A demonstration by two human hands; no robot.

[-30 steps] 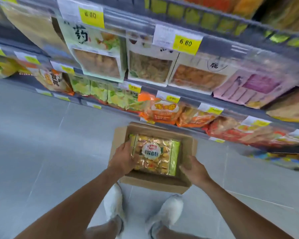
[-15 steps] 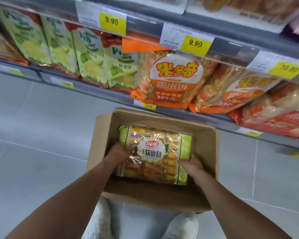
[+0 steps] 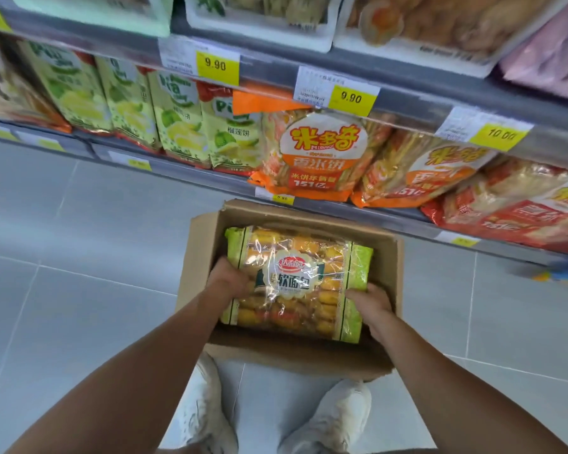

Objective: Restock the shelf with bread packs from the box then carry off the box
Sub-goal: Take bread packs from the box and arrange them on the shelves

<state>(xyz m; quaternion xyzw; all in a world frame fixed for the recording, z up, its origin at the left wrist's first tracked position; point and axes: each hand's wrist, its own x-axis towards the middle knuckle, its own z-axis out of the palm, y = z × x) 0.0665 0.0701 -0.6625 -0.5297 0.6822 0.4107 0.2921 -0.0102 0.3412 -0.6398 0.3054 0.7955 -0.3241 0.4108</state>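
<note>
Both hands grip the bread pack [image 3: 295, 283] in the box [image 3: 387, 257] — left hand [image 3: 227, 280] at nine o'clock, right hand [image 3: 369, 303] at three (fingers curled under). Next: lift toward the shelf [image 3: 391, 217] at twelve.

We note grey tiled floor [image 3: 79, 257], thin pale grout lines crossing it. We face shelf [image 3: 413, 99] with grey rails, two tiers in view. Yellow price tags [image 3: 217, 65] on upper rail read 9.90, 9.90, 10.00. Lower tier: green packs [image 3: 177, 119] upright at left, orange packs [image 3: 322, 155] at right, leaning forward over rail edge. Upper tier: white trays [image 3: 263, 24] of snacks, pink pack [image 3: 551, 60] far right. Small bottom tags [image 3: 140, 163] blurred; we cannot read most. Light even, soft.
</note>
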